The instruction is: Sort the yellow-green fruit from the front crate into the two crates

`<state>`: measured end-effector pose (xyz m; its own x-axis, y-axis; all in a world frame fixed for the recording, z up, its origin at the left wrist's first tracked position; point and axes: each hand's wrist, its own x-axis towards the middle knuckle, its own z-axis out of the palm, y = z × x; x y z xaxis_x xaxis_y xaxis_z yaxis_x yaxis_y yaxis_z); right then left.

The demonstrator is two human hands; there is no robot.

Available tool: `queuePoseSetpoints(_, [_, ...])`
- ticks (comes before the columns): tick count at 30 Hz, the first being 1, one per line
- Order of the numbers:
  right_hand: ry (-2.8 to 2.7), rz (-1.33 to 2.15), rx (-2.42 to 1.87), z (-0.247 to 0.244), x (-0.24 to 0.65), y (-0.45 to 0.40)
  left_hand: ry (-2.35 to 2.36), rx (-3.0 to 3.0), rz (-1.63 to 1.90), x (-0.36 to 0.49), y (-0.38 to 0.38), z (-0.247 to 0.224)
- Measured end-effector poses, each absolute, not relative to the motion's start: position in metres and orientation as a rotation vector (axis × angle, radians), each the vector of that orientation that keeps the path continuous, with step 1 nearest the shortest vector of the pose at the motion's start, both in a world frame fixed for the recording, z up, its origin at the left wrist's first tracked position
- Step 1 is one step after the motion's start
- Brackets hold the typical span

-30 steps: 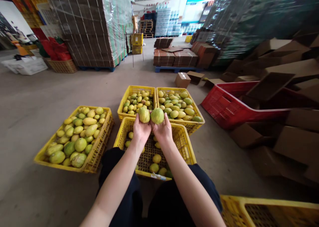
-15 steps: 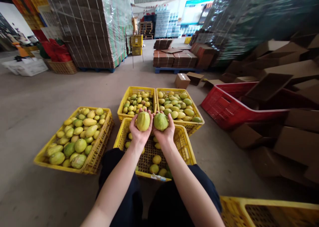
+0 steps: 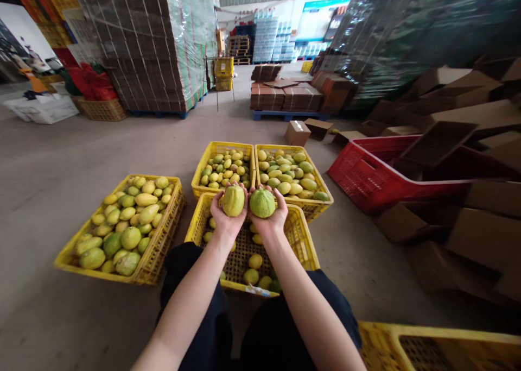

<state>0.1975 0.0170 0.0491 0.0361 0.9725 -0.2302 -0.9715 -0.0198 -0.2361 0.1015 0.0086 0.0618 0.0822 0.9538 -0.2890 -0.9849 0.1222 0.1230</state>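
My left hand [image 3: 228, 219] is cupped palm up around a yellow-green fruit [image 3: 233, 200]. Beside it, my right hand [image 3: 272, 220] cradles a greener, ribbed fruit [image 3: 262, 203]. Both hands are held side by side above a yellow crate [image 3: 304, 240] with several fruits at its bottom [image 3: 251, 276]. Behind it stand two fuller crates: one with small fruits [image 3: 228, 164] at the left, one with larger fruits [image 3: 308, 183] at the right. Parts of the near crate are hidden by my forearms.
Another yellow crate [image 3: 146, 276] heaped with fruit stands at the left. At the right are a red crate [image 3: 358, 178] and loose cardboard boxes [image 3: 484, 238]. A yellow crate [image 3: 456, 333] edges in at the lower right. Flattened cardboard [image 3: 301, 96] lies on a blue pallet ahead.
Both hands have lowered very slightly with their fruits. My right hand's fingers have shifted a little around the green fruit.
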Motion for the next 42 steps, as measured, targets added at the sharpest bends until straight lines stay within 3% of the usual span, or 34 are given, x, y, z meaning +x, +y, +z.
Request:
queuePoseSetpoints(29, [-0.019,1.617,-0.362,0.041,0.208,0.019,0.34,-0.022,1.515,0.095,0.021,0.057])
queuePoseSetpoints(32, [0.064,1.547,-0.374,0.05,0.223,0.021,0.48,0.114,1.389,0.093,0.021,0.049])
queuePoseSetpoints(38, [0.188,1.384,-0.372,0.065,0.273,0.023,0.862,0.735,0.616,0.103,-0.017,-0.003])
queuePoseSetpoints(42, [0.155,1.353,-0.376,0.059,0.298,0.02,0.848,0.764,0.586,0.101,-0.045,-0.037])
